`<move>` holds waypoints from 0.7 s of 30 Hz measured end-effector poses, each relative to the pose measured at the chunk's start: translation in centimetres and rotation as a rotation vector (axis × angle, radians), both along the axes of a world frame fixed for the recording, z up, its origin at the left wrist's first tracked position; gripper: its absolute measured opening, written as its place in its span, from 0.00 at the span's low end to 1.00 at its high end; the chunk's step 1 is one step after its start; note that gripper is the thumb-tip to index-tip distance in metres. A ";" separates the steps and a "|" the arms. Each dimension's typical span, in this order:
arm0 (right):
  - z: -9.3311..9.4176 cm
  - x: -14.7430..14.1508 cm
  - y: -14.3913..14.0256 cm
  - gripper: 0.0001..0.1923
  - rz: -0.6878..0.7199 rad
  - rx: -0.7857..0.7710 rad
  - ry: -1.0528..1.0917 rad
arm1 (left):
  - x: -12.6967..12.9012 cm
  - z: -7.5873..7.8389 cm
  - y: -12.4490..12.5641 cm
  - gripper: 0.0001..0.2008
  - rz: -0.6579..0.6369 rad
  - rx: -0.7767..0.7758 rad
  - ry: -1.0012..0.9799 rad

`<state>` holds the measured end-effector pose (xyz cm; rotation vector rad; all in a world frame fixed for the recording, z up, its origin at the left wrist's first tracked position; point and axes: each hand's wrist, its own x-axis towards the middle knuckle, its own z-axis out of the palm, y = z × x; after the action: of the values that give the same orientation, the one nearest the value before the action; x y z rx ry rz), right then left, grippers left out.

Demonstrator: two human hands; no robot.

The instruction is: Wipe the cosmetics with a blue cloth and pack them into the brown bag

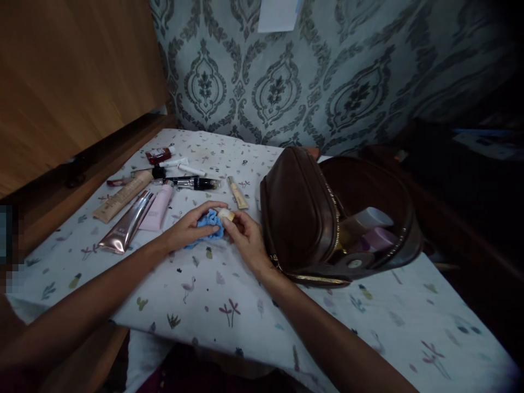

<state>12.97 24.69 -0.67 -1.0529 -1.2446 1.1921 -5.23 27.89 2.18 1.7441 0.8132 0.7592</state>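
My left hand (pixel 192 225) is closed around a crumpled blue cloth (pixel 210 222), low over the printed tablecloth. Pinched in the fingers of my right hand (pixel 246 236) is a small pale-yellow container (pixel 226 215); its exact kind is too small to make out. The cloth and the container meet between the two hands. Just beyond them lies a small beige tube (pixel 237 194). To the left of my left hand are a pink tube (pixel 158 207), a shiny rose-gold tube (pixel 126 224) and a larger beige tube (pixel 123 197).
An open brown leather bag (pixel 298 213) with gold zips stands right of my hands, a white-capped bottle (pixel 370 217) and a purple-capped one (pixel 379 239) inside. Further back left lie a black cosmetic tube (pixel 200 183), slim white tubes (pixel 191 170) and a dark red bottle (pixel 158 155). Patterned wall behind.
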 end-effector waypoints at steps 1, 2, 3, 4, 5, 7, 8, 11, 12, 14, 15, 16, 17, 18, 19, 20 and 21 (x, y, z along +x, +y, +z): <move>0.1 0.0 0.0 0.21 0.003 0.000 0.005 | 0.1 -0.1 0.0 0.27 0.010 0.016 -0.004; 0.1 0.0 -0.1 0.22 0.005 -0.001 0.015 | 0.2 -0.2 0.1 0.26 0.016 0.025 -0.009; 0.1 0.0 -0.1 0.22 0.004 -0.001 0.026 | 0.2 -0.3 0.1 0.25 0.023 0.026 -0.012; 0.0 0.0 -0.1 0.22 0.000 -0.001 0.035 | 0.3 -0.4 0.2 0.25 0.031 0.021 -0.013; -0.1 0.0 0.0 0.22 -0.006 0.000 0.041 | 0.3 -0.5 0.2 0.25 0.040 0.012 -0.011; -0.2 0.0 0.1 0.23 -0.023 0.010 0.047 | 0.2 -0.7 0.2 0.25 0.055 -0.006 -0.003; -0.3 0.0 0.1 0.23 -0.027 0.017 0.050 | 0.1 -0.8 0.2 0.25 0.062 -0.015 -0.001; -0.2 -0.1 0.1 0.24 -0.019 0.046 0.075 | 0.0 -1.0 0.2 0.27 0.082 -0.049 0.003; -0.1 -0.1 0.0 0.24 -0.013 0.056 0.083 | 0.0 -0.9 0.2 0.27 0.090 -0.064 0.002; 0.0 -0.1 0.0 0.25 -0.005 0.074 0.095 | 0.0 -0.8 0.1 0.28 0.095 -0.073 -0.005; 0.1 -0.2 -0.1 0.25 -0.004 0.076 0.096 | 0.1 -0.7 0.0 0.27 0.091 -0.058 -0.010; 0.1 -0.2 -0.1 0.24 -0.007 0.073 0.093 | 0.1 -0.5 -0.1 0.26 0.082 -0.031 -0.012; 0.2 -0.1 -0.1 0.23 -0.010 0.065 0.084 | 0.2 -0.4 -0.1 0.25 0.072 0.005 -0.012; 0.2 -0.1 -0.1 0.22 -0.011 0.052 0.069 | 0.2 -0.4 -0.2 0.24 0.063 0.046 -0.009; 0.2 0.0 -0.1 0.21 -0.007 0.036 0.048 | 0.2 -0.3 -0.2 0.23 0.056 0.084 -0.005; 0.2 0.0 -0.1 0.22 0.001 0.018 0.024 | 0.2 -0.4 -0.3 0.22 0.049 0.113 0.001; 0.2 0.1 0.0 0.22 0.012 0.000 0.002 | 0.2 -0.4 -0.3 0.22 0.046 0.137 0.006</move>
<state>13.07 24.64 -0.42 -1.0451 -1.2508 1.2025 -4.98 27.61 1.76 1.8552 0.8241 0.8573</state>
